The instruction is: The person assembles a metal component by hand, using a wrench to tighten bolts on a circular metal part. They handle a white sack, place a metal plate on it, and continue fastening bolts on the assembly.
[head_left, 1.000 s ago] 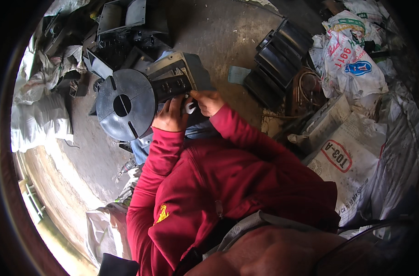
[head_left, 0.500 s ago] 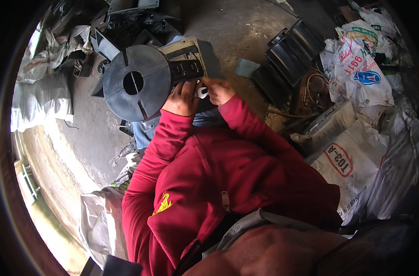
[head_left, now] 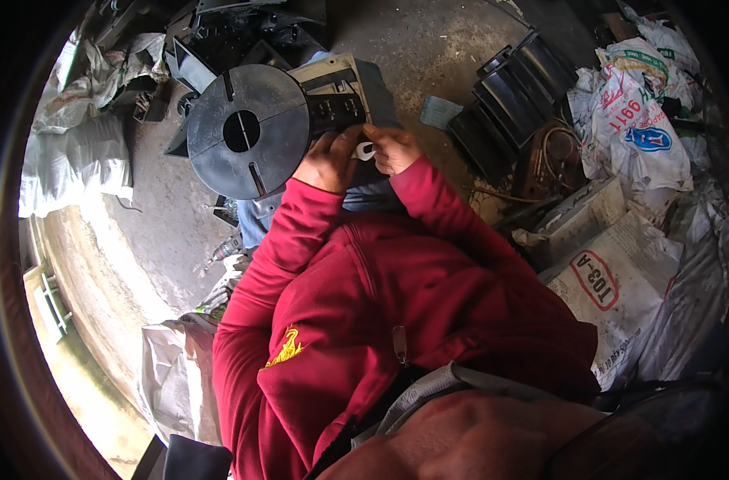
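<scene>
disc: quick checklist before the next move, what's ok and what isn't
1. Disc centre hole uncovered: ok
2. Left hand up against the black block beside the disc: ok
3. Right hand close to the left hand: ok
4. Wrench fully in view: not ok, the hands partly hide it
5. Wrench seated on a fastener: cannot tell

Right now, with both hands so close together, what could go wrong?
Two things, as a guess. The open-ended wrench shows right between the left hand and the right hand, so a slip might bruise either one. And the round slotted disc reaches out well to the left of both, so it could tip that way.
</scene>
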A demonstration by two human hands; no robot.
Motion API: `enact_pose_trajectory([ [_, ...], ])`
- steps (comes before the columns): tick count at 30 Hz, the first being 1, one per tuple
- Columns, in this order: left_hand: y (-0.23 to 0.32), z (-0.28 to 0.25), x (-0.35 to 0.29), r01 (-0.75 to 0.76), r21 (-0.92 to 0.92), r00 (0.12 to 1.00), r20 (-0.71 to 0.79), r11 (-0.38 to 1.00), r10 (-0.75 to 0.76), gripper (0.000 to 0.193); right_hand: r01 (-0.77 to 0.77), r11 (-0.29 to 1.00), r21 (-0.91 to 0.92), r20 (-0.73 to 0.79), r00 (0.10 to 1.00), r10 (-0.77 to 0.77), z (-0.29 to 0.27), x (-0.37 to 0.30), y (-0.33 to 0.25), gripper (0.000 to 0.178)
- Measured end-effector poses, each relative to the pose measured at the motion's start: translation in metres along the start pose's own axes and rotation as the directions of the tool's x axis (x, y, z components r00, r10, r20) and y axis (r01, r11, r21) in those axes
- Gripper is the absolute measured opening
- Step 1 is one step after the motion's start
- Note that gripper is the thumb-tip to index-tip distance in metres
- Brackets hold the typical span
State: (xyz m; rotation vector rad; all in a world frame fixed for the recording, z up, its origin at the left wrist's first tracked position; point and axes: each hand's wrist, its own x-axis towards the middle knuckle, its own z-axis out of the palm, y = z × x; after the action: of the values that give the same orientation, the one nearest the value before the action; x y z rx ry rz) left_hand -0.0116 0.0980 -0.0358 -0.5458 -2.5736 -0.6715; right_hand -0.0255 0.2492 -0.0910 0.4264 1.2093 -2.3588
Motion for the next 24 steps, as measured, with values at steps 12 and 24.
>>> enact_pose_trajectory([
  [12, 0.002, -0.001, 0.002, -0.012, 0.006, 1.0, -0.015, 1.0, 0.012, 0.018, 0.004, 1.0, -0.019, 0.004, 1.0, -0.004, -0.001, -0.001, -0.002, 0.03],
  [24, 0.004, -0.005, -0.001, 0.019, -0.026, 1.0, -0.023, 0.999, -0.019, 0.02, -0.022, 0.996, -0.082, -0.052, 0.998, 0.018, -0.002, -0.001, -0.006, 0.026],
])
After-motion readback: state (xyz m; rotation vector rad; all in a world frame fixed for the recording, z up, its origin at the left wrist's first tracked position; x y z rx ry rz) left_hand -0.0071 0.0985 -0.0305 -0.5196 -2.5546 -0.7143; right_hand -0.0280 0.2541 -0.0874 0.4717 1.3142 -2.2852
